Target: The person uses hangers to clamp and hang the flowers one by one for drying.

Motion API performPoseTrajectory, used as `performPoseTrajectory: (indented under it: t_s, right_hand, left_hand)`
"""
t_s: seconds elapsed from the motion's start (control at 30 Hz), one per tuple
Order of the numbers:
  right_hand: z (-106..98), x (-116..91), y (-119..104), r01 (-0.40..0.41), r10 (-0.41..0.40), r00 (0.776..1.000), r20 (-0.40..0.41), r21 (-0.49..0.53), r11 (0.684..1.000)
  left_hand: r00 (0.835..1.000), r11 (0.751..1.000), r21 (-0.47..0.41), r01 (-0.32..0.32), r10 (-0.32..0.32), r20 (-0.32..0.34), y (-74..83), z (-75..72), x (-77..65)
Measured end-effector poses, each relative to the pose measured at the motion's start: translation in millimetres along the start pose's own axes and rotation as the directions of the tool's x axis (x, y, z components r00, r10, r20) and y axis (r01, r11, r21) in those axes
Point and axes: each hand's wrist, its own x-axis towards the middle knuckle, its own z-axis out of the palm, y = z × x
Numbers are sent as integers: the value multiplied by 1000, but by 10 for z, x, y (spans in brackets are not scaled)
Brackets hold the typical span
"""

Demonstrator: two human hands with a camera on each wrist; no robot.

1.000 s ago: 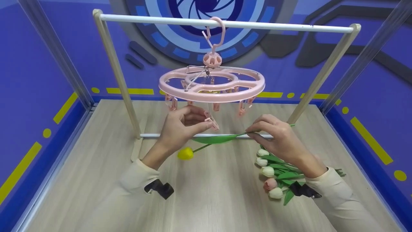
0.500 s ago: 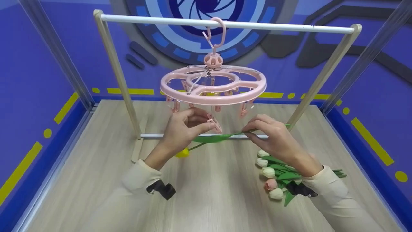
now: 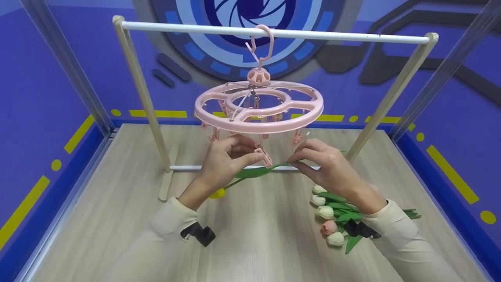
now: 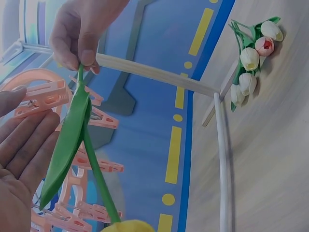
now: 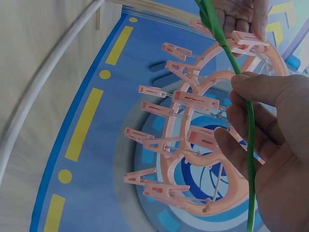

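Observation:
Under the round pink clip hanger [image 3: 223, 127], my left hand [image 3: 225, 160] pinches one hanging pink clothespin [image 3: 264, 158] between thumb and fingers. My right hand [image 3: 327, 166] pinches the green stem [image 5: 250, 145] of a yellow tulip. The tulip's bloom [image 3: 217, 193] points left and down, partly hidden by the left wrist in the head view. Its long leaf [image 4: 67, 145] passes close beside the clothespin in the left wrist view. Only a short gap separates the clothespin's tip from the right fingertips.
The hanger hooks over the white top bar [image 3: 188, 28] of a wooden-legged rack. Several more clothespins [image 5: 157, 108] dangle from it. White and pink tulips [image 3: 325, 212] lie bunched on the table [image 3: 250, 243] at the right. A lower white bar [image 3: 184, 167] runs behind the hands.
My right hand has moved left with the tulip, bringing the stem nearer the clothespin. The bloom has slid left behind the left wrist. The left hand, still pinching the clothespin, has shifted slightly right and down.

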Motion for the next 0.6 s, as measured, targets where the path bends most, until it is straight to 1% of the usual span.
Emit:
performPoseTrajectory:
  t_s: [0.1, 0.37, 0.6]
  right_hand:
    - [1, 24, -7, 0, 0, 1000, 4, -1, 1000]
    - [31, 91, -30, 40, -40, 999, 9, 5, 999]
    - [38, 105, -44, 32, -32, 999, 18, 17, 999]
  left_hand:
    - [1000, 1000, -10, -9, 9, -3, -3, 18, 8]
    - [1000, 999, -19, -29, 29, -6, -2, 21, 8]
    - [999, 999, -4, -35, 35, 1, -1, 45, 20]
